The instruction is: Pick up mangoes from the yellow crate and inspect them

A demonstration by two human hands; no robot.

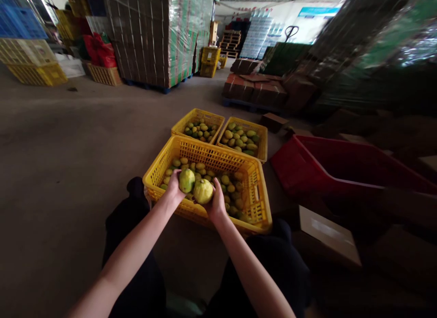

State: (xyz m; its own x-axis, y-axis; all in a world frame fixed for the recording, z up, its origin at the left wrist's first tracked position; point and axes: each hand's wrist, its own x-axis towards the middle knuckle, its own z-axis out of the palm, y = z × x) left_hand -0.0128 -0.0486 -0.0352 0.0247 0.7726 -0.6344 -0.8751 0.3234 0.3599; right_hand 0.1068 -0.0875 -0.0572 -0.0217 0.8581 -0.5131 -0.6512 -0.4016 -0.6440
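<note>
My left hand is closed around a green-and-yellow lemon. In my right hand rests a paler, yellow lemon with a ridged skin, its end turned up. The two lemons are held side by side, nearly touching, above a large yellow plastic crate. Inside that crate lie several more lemons, yellow and green, partly covered by my hands. Behind it stand two smaller-looking yellow crates, one on the left and one on the right, both holding similar fruit.
A red tub stands to the right, with a cardboard box in front of it. Flat cartons lie on a blue pallet beyond. A tall wrapped stack stands at the back left, near more crates. My knees flank the large crate.
</note>
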